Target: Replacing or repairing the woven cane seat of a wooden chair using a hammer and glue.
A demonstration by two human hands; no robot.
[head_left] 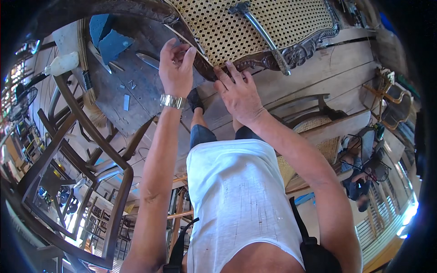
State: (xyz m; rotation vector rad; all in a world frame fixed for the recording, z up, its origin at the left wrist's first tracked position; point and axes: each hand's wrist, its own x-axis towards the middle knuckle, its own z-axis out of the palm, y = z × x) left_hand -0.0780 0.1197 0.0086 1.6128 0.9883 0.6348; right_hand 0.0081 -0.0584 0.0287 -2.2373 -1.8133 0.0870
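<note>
Woven cane panel point(221, 34), set in a carved dark wooden frame point(268, 59), lies at the top of the view, just beyond the person's two hands. The right hand point(237, 88) has its fingers spread a little, the tips resting at the near corner of the frame where the cane meets the wood. The left hand point(177, 66) is raised just beside the panel's left edge, thumb and fingers curled toward each other; whether they pinch the thin pale strip point(175, 32) running along that edge cannot be told. A metallic wristwatch point(172, 101) circles the left wrist. A hammer point(261, 31) lies across the cane, its head on the weave and its handle end reaching over the carved edge. On the grey tabletop point(143, 102) to the left are blue sheet pieces point(114, 45), a pointed blade point(148, 60) and a small light-blue rectangle point(126, 102). A white bottle point(63, 63) is near them, and a dark wooden chair frame point(91, 132) stands lower left.
</note>
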